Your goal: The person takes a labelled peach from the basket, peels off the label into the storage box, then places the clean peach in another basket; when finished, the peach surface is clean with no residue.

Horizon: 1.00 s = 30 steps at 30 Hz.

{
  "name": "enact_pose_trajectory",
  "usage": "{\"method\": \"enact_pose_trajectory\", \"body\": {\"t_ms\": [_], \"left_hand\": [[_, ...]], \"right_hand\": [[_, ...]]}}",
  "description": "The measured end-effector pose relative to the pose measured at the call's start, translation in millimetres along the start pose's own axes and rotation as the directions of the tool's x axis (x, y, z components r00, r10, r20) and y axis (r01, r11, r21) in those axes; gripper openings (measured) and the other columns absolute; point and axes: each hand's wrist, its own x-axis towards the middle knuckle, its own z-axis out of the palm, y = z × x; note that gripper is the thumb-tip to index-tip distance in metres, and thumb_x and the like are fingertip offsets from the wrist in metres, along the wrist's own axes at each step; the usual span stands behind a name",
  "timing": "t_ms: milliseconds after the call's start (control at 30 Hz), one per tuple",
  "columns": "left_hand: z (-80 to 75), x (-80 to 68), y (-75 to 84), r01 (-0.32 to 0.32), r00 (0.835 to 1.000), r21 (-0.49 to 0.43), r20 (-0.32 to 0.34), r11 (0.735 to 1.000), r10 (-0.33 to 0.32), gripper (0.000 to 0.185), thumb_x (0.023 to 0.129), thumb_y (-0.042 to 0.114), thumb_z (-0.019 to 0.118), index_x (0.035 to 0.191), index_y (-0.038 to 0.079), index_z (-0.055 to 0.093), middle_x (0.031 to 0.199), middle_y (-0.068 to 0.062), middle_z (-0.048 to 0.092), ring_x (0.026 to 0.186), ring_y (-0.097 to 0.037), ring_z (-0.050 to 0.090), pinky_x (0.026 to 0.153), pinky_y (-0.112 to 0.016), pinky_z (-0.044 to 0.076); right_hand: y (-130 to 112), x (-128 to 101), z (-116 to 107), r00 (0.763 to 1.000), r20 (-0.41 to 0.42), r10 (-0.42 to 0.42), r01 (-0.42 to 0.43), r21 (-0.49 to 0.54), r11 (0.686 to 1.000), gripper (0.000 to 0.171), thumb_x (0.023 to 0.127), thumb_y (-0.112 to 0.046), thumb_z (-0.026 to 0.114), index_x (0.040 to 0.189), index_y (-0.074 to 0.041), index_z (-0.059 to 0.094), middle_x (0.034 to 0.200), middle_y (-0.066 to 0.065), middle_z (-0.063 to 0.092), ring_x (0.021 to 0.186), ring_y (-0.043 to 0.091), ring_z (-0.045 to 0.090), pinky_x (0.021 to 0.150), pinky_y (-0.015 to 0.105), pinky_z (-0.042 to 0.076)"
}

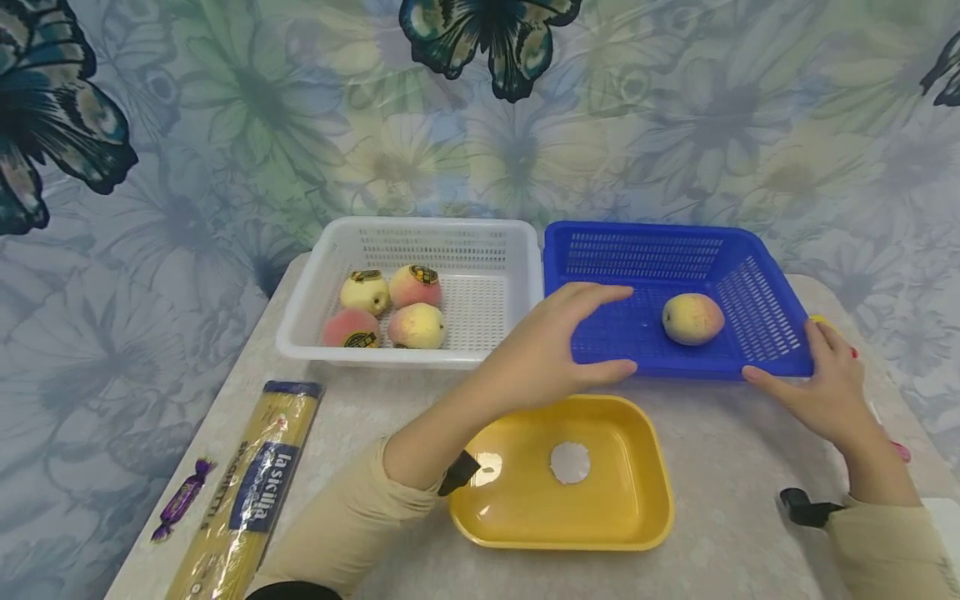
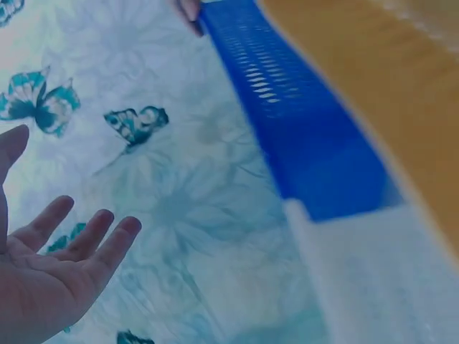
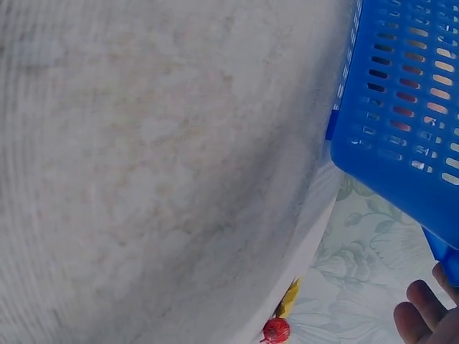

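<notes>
Floral butterfly-print backdrop (image 1: 712,125) behind a pale speckled table (image 1: 735,467). Left hand (image 1: 551,350) raised above the near left corner of the blue basket (image 1: 765,329), fingers spread and relaxed, gripping nothing; same bare open palm (image 2: 43,279) seen in the wrist view. Right hand (image 1: 825,387) at the basket's near right corner, thumb laid along the front rim, fingers beside the right wall; actual grip not discernible. One peach (image 1: 692,318) lying inside the blue basket, apart from both hands. Just below the left hand, a yellow tray (image 1: 622,500). Touching the blue basket's left side, a white basket (image 1: 480,250) with four stickered peaches (image 1: 390,308). Further left, a spaghetti packet (image 1: 251,492) and a purple wrapped candy (image 1: 180,498).
</notes>
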Motion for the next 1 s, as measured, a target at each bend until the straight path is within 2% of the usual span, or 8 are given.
{"method": "enact_pose_trajectory", "body": {"t_ms": [133, 233, 333, 467, 667, 767, 867, 1000], "left_hand": [[-1.8, -32.2, -31.5, 0.065, 0.994, -0.006, -0.089, 0.998, -0.065, 0.070, 0.085, 0.043, 0.076, 0.147, 0.029, 0.046, 0.150, 0.005, 0.045, 0.141, -0.017, 0.041, 0.117, -0.045, 0.036], [-10.8, -55.2, -58.2, 0.135, 0.977, -0.018, -0.163, 0.991, -0.136, 0.072, 0.084, 0.042, 0.078, 0.147, 0.029, 0.046, 0.151, 0.004, 0.044, 0.141, -0.019, 0.040, 0.117, -0.050, 0.035], [-28.2, -76.4, -85.4, 0.218, 0.945, 0.000, -0.250, 0.976, -0.211, 0.076, 0.083, 0.039, 0.080, 0.148, 0.025, 0.044, 0.153, -0.001, 0.041, 0.143, -0.024, 0.036, 0.117, -0.055, 0.032], [-56.0, -101.5, -119.9, 0.328, 0.886, 0.024, -0.354, 0.944, -0.299, 0.083, 0.080, 0.036, 0.083, 0.150, 0.020, 0.041, 0.156, -0.010, 0.035, 0.140, -0.035, 0.033, 0.112, -0.063, 0.033], [-85.6, -130.1, -157.9, 0.487, 0.804, 0.019, -0.401, 0.873, -0.439, 0.102, 0.078, 0.047, 0.081, 0.158, 0.016, 0.026, 0.163, -0.018, 0.017, 0.149, -0.045, 0.014, 0.110, -0.074, 0.024], [-91.2, -138.4, -173.1, 0.535, 0.785, 0.044, -0.395, 0.843, -0.478, 0.110, 0.077, 0.056, 0.079, 0.160, 0.017, 0.019, 0.165, -0.018, 0.010, 0.150, -0.046, 0.005, 0.109, -0.077, 0.019], [-91.5, -144.2, -185.7, 0.558, 0.773, 0.061, -0.401, 0.828, -0.492, 0.116, 0.074, 0.062, 0.078, 0.160, 0.016, 0.016, 0.165, -0.019, 0.008, 0.151, -0.047, 0.002, 0.111, -0.077, 0.012], [-88.9, -150.5, -196.8, 0.576, 0.746, 0.028, -0.426, 0.817, -0.512, 0.122, 0.072, 0.063, 0.080, 0.160, 0.014, 0.011, 0.166, -0.018, 0.003, 0.152, -0.043, -0.004, 0.113, -0.076, 0.010]], "right_hand": [[-6, -2, -2, 0.996, -0.072, -0.055, 0.053, -0.030, 0.998, 0.110, 0.083, -0.041, 0.077, 0.158, -0.001, 0.008, 0.163, 0.029, -0.001, 0.145, 0.058, -0.005, 0.108, 0.079, -0.001], [-17, -2, -3, 0.983, -0.142, -0.117, 0.113, -0.035, 0.993, 0.102, 0.081, -0.036, 0.079, 0.156, 0.001, 0.020, 0.162, 0.029, 0.009, 0.146, 0.053, 0.001, 0.111, 0.076, -0.002], [-32, -1, -4, 0.962, -0.205, -0.182, 0.187, 0.007, 0.982, 0.090, 0.081, -0.029, 0.078, 0.152, 0.001, 0.032, 0.160, 0.027, 0.018, 0.146, 0.050, 0.006, 0.112, 0.073, -0.002], [-62, 3, -4, 0.941, -0.234, -0.246, 0.275, 0.100, 0.956, 0.077, 0.081, -0.019, 0.079, 0.147, -0.002, 0.042, 0.158, 0.021, 0.026, 0.146, 0.044, 0.010, 0.113, 0.071, 0.000], [-121, 9, 4, 0.937, -0.142, -0.318, 0.340, 0.178, 0.923, 0.070, 0.085, -0.019, 0.078, 0.147, -0.009, 0.046, 0.157, 0.017, 0.028, 0.147, 0.041, 0.016, 0.114, 0.074, 0.007], [-155, 13, 14, 0.928, -0.069, -0.365, 0.371, 0.202, 0.906, 0.068, 0.086, -0.022, 0.077, 0.146, -0.014, 0.047, 0.156, 0.014, 0.031, 0.145, 0.039, 0.020, 0.113, 0.074, 0.013], [-187, 19, 29, 0.900, 0.000, -0.437, 0.428, 0.200, 0.882, 0.066, 0.087, -0.025, 0.077, 0.145, -0.015, 0.049, 0.153, 0.013, 0.035, 0.143, 0.038, 0.026, 0.111, 0.071, 0.020], [-224, 26, 56, 0.839, 0.088, -0.537, 0.515, 0.190, 0.836, 0.064, 0.088, -0.030, 0.076, 0.144, -0.015, 0.049, 0.150, 0.011, 0.040, 0.142, 0.034, 0.031, 0.113, 0.065, 0.027]]}}
